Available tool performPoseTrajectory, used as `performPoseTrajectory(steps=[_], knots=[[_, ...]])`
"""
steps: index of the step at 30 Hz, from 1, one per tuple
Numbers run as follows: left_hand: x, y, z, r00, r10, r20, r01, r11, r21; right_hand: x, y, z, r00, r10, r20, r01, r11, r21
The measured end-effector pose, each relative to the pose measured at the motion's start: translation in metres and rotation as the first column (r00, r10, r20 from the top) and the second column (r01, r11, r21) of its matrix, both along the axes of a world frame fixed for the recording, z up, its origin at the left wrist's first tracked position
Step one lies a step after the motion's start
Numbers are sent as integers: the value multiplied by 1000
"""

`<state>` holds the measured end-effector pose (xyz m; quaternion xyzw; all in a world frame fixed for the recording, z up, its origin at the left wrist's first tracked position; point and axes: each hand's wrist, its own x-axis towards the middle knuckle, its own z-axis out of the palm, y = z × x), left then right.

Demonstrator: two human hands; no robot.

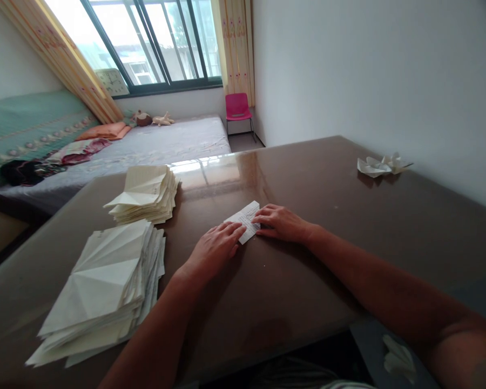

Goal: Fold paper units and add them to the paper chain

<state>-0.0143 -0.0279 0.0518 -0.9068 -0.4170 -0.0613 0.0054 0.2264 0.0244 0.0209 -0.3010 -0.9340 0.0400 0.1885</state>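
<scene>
A small folded sheet of paper with lines of writing lies on the brown table, between my two hands. My left hand is closed on its near left part, fingers laid over the paper and thumb low at the side. From the right, my right hand grips the paper's right edge with bent fingers. The fingertips cover parts of both sides of the sheet, so its full outline is hidden.
Left of my hands stand a stack of creased white paper and a yellowish stack behind it. Folded paper shapes sit at the table's far right. Another folded paper piece is low at the right, below the table edge.
</scene>
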Motion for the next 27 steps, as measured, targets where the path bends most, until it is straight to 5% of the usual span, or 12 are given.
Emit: performPoseTrajectory(steps=[7,14,21,27], knots=[[3,2,-7,1000,-3,5,2,995,100,-13,-2,3,977,-101,189,82,991,110],[13,0,-5,995,44,-95,-36,996,80,-11,-2,6,981,-142,130,142,990,10],[32,-13,-2,995,0,-97,20,978,207,-11,-4,6,980,-146,133,147,989,8],[22,2,-11,998,30,-62,-14,968,249,-9,-3,6,985,-142,102,142,990,2]])
